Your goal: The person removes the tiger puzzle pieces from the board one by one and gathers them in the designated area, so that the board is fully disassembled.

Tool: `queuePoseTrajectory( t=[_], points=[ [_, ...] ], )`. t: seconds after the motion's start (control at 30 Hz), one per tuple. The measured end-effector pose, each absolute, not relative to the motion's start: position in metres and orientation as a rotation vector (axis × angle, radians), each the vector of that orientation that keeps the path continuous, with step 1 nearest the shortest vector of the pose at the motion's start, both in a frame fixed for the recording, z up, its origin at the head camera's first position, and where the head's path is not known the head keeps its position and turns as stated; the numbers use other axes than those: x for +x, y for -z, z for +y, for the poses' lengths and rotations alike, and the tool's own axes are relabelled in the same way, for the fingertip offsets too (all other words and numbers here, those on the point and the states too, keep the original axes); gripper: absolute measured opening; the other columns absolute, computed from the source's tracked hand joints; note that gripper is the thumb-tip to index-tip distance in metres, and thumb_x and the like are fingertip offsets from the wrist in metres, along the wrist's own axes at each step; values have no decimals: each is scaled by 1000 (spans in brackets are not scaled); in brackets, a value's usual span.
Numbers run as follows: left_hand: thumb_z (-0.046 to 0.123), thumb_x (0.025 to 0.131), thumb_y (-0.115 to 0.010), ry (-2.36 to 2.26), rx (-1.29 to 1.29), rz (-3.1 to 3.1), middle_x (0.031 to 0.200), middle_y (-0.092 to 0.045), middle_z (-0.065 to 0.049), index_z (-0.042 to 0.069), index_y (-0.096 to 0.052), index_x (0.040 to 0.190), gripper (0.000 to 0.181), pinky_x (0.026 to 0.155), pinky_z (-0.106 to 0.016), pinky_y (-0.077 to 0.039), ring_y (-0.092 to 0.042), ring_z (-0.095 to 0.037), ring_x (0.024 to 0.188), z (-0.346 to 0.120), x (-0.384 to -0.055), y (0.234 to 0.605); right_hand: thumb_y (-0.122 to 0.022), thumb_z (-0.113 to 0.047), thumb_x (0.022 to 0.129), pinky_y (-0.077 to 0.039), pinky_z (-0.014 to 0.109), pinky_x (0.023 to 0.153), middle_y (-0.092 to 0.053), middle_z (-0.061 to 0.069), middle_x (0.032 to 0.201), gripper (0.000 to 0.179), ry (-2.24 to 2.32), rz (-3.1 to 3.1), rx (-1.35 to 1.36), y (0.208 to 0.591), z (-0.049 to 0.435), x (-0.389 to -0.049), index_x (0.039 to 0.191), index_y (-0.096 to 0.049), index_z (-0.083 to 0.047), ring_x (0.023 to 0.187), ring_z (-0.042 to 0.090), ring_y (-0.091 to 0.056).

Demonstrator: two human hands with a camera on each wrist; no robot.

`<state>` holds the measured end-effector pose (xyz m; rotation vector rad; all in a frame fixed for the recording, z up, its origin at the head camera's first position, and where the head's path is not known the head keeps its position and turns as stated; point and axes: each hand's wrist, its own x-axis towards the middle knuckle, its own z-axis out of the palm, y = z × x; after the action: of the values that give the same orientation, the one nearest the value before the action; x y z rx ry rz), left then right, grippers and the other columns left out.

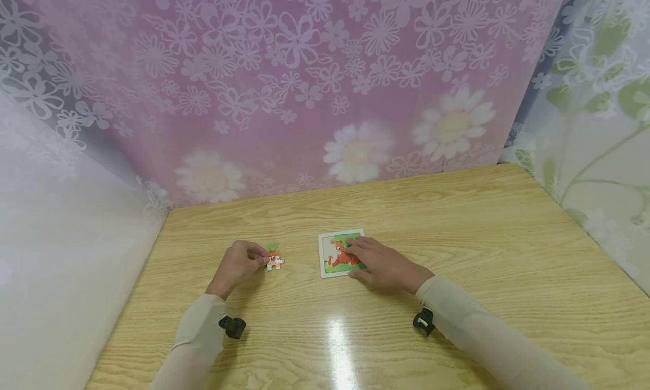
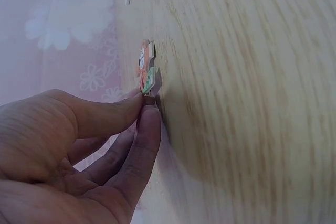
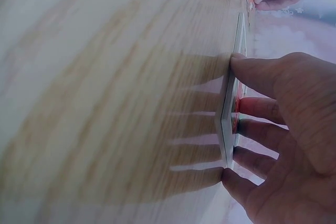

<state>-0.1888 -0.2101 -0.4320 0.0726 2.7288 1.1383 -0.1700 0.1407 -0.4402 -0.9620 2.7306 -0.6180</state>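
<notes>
Thumb and fingertips of my left hand (image 1: pixel 241 266) pinch the edge of jigsaw puzzle pieces (image 1: pixel 275 258) in orange, white and green, left of the board. In the left wrist view, the puzzle pieces (image 2: pixel 145 66) are seen nearly edge-on, close to the tabletop; I cannot tell how many there are. My right hand (image 1: pixel 383 263) rests on the right side of a white-framed puzzle board (image 1: pixel 321 257) with an orange tiger on green. In the right wrist view, its thumb (image 3: pixel 257 74) touches the board's edge while fairly straight fingers lie on the picture and rim. The hand hides part of the picture.
Both hands work over a wood-grain table (image 1: pixel 447 220). A pink floral curtain (image 1: pixel 304 96) hangs behind its far edge, with pale cloth on both sides. Black wrist cameras (image 1: pixel 232 327) sit on the sleeves.
</notes>
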Motion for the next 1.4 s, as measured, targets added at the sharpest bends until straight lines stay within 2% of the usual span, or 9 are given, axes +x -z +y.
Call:
queuePoseTrajectory(
  t=[0.37, 0.87, 1.1, 1.23, 1.4],
  points=[
    [9, 95, -73, -1086, 113, 2766, 86, -72, -7, 3, -77, 97, 8, 66, -36, -56, -67, -21, 76, -209, -187, 428, -63, -34, 102, -31, 55, 115, -35, 13, 161, 58, 624, 2731, -953, 441, 141, -169, 149, -48, -3, 149, 39, -26],
    [10, 94, -74, -1068, 123, 2789, 88, -73, -5, 4, -77, 98, 8, 71, -39, -57, -68, -20, 80, -208, -189, 427, -63, -33, 102, -31, 55, 115, -35, 13, 161, 57, 615, 2740, -964, 441, 141, -170, 148, -48, -2, 149, 40, -27],
    [9, 93, -75, -1067, 195, 2800, 92, -74, -5, 1, -77, 102, 12, 73, -38, -58, -69, -20, 85, -192, -188, 420, -62, -34, 102, -31, 54, 116, -34, 12, 162, 58, 623, 2726, -938, 440, 140, -170, 149, -47, -3, 150, 37, -25],
    [8, 93, -75, -1114, 215, 2771, 93, -74, -6, 0, -76, 104, 14, 72, -37, -58, -70, -21, 81, -179, -187, 419, -62, -34, 102, -31, 54, 116, -34, 12, 162, 58, 627, 2724, -933, 440, 140, -170, 149, -47, -3, 150, 37, -25],
    [11, 92, -76, -1072, 236, 2778, 93, -74, -4, 4, -78, 103, 13, 76, -38, -57, -69, -18, 82, -160, -187, 420, -63, -31, 102, -30, 55, 116, -34, 14, 161, 58, 636, 2725, -943, 440, 141, -169, 149, -47, -2, 149, 39, -26]
  ],
)
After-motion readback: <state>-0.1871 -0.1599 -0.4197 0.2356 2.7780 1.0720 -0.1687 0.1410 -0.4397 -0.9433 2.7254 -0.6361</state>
